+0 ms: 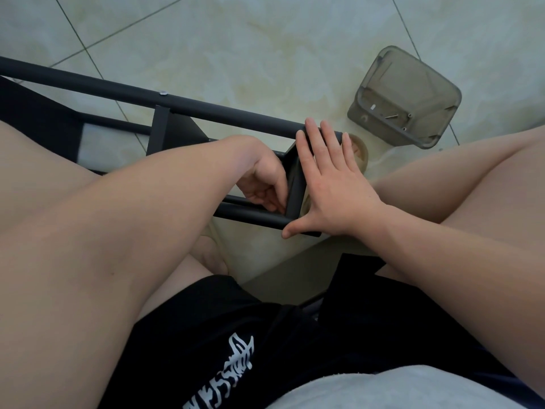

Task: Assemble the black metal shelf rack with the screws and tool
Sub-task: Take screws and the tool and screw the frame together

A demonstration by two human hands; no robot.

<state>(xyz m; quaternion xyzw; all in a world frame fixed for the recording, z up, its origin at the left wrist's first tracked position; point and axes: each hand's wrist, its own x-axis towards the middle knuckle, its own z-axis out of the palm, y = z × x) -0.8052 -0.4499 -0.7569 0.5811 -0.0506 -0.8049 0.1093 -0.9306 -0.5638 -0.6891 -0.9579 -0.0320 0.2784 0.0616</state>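
Black metal shelf rack (182, 103) lies on its side on the floor, long tube running from 10 o'clock in to the centre, right between my knees. Only writing anywhere is the white print (236, 364) on the black shorts (206, 320) at 6 o'clock, stylised script I can't read.

Right hand (333, 178) is flat against the rack's end frame, fingers straight, thumb spread onto the lower tube. Left hand (265, 184) has its fingers curled in at the corner joint; can't tell if it's pinching anything, since the forearm covers part of the frame.

Clear grey plastic tub (413, 81) sits at 2 o'clock, well apart from the rack, with a few screws (390, 116) inside. A beige sandal (361, 152) peeks out just beyond the fingertips. Pale glossy floor tiles (265, 39) with dark grout lines.
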